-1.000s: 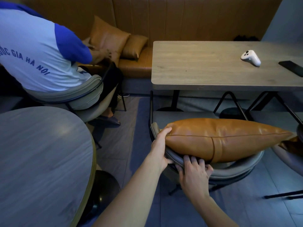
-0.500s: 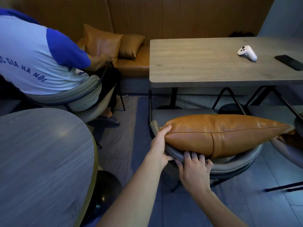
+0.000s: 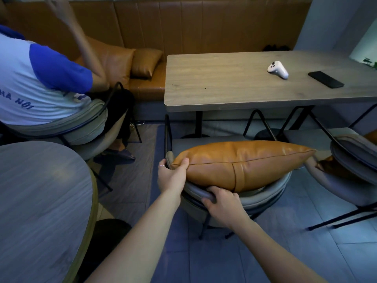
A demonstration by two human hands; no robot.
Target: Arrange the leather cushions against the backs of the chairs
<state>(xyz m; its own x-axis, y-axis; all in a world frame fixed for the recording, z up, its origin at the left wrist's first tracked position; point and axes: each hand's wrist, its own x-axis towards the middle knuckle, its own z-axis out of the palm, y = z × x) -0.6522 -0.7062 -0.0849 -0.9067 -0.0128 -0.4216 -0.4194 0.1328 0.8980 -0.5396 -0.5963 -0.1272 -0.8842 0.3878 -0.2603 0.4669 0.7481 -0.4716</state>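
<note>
A tan leather cushion [image 3: 240, 162] stands on edge along the curved grey back of the chair [image 3: 263, 198] in front of me. My left hand [image 3: 171, 176] grips the cushion's left corner, thumb on top. Just below the cushion's underside, my right hand [image 3: 222, 203] curls its fingers over the chair's back rim. Two more tan cushions [image 3: 130, 61] lean on the brown bench at the back. Another tan cushion [image 3: 334, 166] peeks out of the chair on the right.
A wooden table [image 3: 224, 84] beyond the chair holds a white controller [image 3: 277, 69] and a black phone [image 3: 325, 79]. A person in a white and blue shirt [image 3: 38, 84] sits on a grey chair at left, arm raised. A round table [image 3: 38, 209] fills the lower left.
My view has pulled back slightly. My right hand has closed over the chair's back rim under the cushion. The seated person has lifted an arm from the bench cushions.
</note>
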